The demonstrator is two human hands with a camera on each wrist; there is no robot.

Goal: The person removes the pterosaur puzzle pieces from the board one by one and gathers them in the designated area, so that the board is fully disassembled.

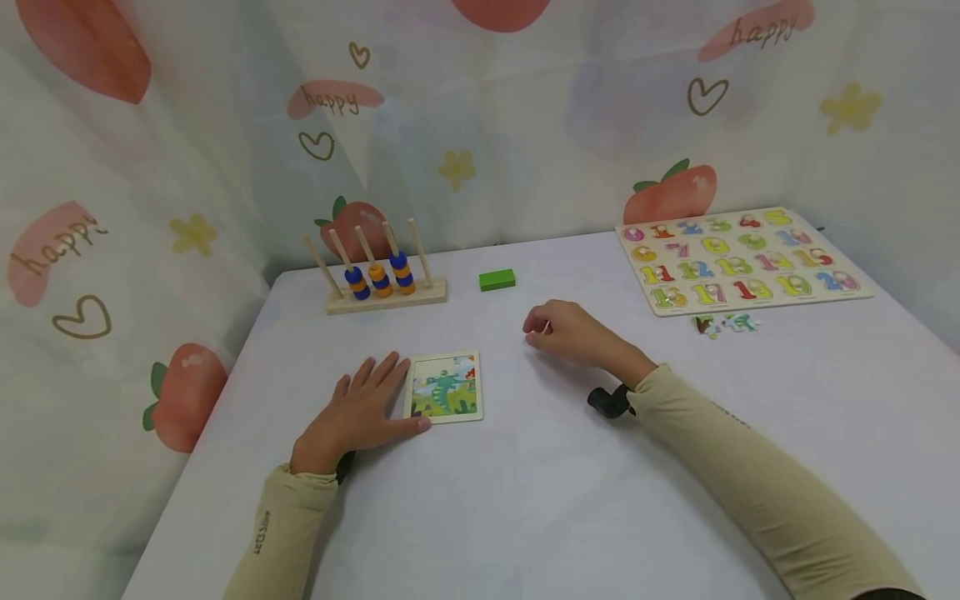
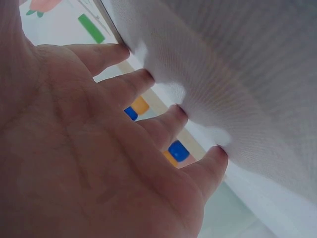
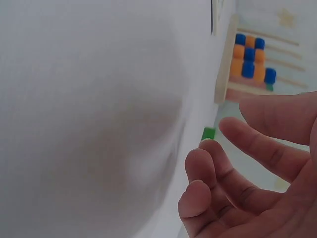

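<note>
A small framed jigsaw puzzle (image 1: 444, 387) with a green dinosaur picture lies flat on the table; its upper left part is paler. My left hand (image 1: 360, 417) is spread at its left side, thumb at the lower edge and index fingertip by the upper left corner. In the left wrist view the fingertips (image 2: 169, 120) of that hand meet the white tabletop. To the right of the puzzle my right hand (image 1: 573, 335) hovers over the table. Its fingers (image 3: 200, 166) are loosely bent, the thumb stands apart, and nothing shows between them.
Behind the puzzle stands a wooden bead rack (image 1: 386, 296) with blue and orange rings on upright pegs. A green block (image 1: 497, 280) lies to its right. Farther right is a number puzzle board (image 1: 742, 309), with a few loose jigsaw pieces (image 1: 738, 322) at its front edge.
</note>
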